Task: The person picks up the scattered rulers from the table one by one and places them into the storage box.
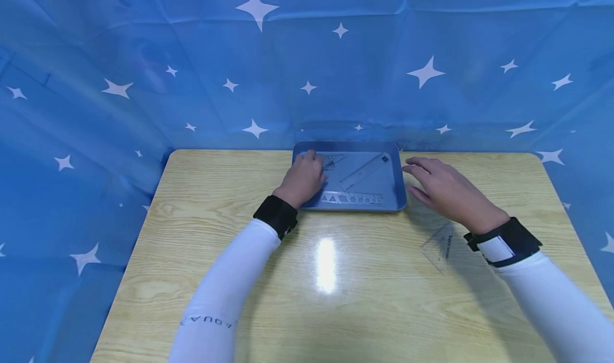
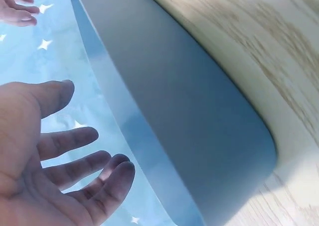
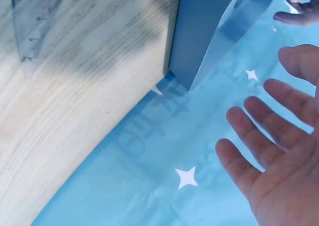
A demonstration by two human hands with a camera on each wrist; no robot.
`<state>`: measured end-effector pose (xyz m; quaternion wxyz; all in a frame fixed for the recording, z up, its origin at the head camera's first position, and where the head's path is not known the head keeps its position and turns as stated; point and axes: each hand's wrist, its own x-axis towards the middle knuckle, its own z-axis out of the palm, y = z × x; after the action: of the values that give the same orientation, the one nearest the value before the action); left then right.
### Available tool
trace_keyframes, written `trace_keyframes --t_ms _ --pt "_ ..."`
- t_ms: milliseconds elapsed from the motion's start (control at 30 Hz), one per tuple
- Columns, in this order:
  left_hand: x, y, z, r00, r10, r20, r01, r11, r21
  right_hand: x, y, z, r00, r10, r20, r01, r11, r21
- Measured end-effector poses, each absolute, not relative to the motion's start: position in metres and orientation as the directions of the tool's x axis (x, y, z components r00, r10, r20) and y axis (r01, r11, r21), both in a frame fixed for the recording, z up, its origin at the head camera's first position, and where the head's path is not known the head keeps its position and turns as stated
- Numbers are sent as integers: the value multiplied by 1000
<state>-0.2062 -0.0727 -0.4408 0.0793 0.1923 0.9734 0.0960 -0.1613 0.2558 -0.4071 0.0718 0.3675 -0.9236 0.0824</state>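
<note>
A blue tray [image 1: 402, 190] sits at the back edge of the table. Inside it lie a clear straight ruler [image 1: 362, 172], a stencil ruler with cut-out shapes [image 1: 360, 198] and a clear set square [image 1: 331, 162]. My left hand [image 1: 303, 177] is over the tray's left end, its fingers loosely bent and spread beside the tray wall [image 2: 164, 101] in the left wrist view. Just off the tray's right end, my right hand [image 1: 438, 187] hovers with relaxed fingers and nothing in them. Below that hand, a clear triangular set square [image 1: 440, 247] lies on the table.
The wooden table [image 1: 216, 235] extends around the tray, with a bright light reflection in front of it. A blue curtain with white stars [image 1: 307, 48] hangs right behind the table's back edge and along its left side.
</note>
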Motion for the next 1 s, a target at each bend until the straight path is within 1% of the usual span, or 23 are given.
trace_keyframes --t_ms 167,467,633,800,900,1000 --pt "-196 -69 -436 -901 429 -61 409 889 207 -153 259 -411 -724 -660 199 -686 719 -111" --pt "-180 -58 -429 -874 485 -35 469 860 202 -141 267 -412 -726 -652 218 -682 722 -113" --pt "-169 -49 -425 -865 501 -8 485 842 237 -128 272 -415 -732 -642 226 -676 725 -129" --pt "-157 -41 -427 -834 550 37 543 808 230 -115 276 -424 -740 -637 217 -671 723 -164" --pt "-148 -36 -431 -817 573 56 570 791 222 -108 279 -432 -734 -647 204 -678 716 -166" --pt "-139 -32 -434 -804 589 77 589 772 238 -103 283 -438 -731 -652 201 -682 712 -168"
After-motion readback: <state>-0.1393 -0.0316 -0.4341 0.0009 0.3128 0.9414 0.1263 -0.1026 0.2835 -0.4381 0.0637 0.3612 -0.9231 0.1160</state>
